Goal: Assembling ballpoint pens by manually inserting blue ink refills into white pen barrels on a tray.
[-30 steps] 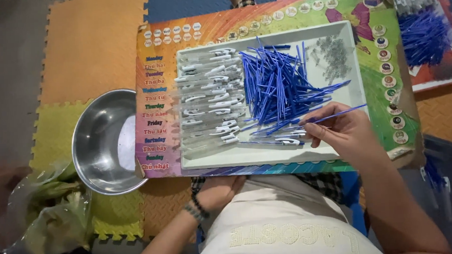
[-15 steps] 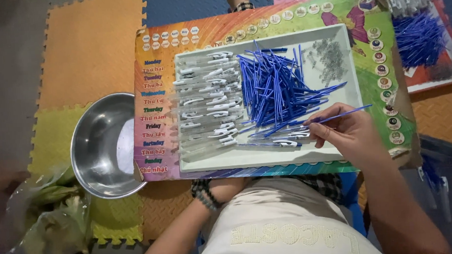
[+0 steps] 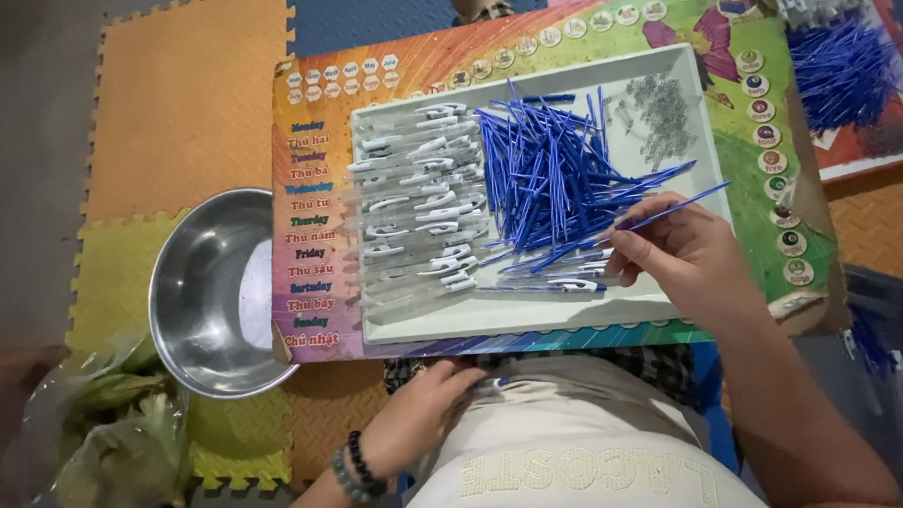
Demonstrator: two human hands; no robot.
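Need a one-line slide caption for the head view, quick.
Right hand holds a blue refill over a white tray of pen parts; left hand rests in the lap.

Your right hand (image 3: 687,256) reaches forward, palm down, fingers pinched together at their tips. Your left hand (image 3: 417,420) rests low against your lap, fingers loosely curled, beaded bands at the wrist.
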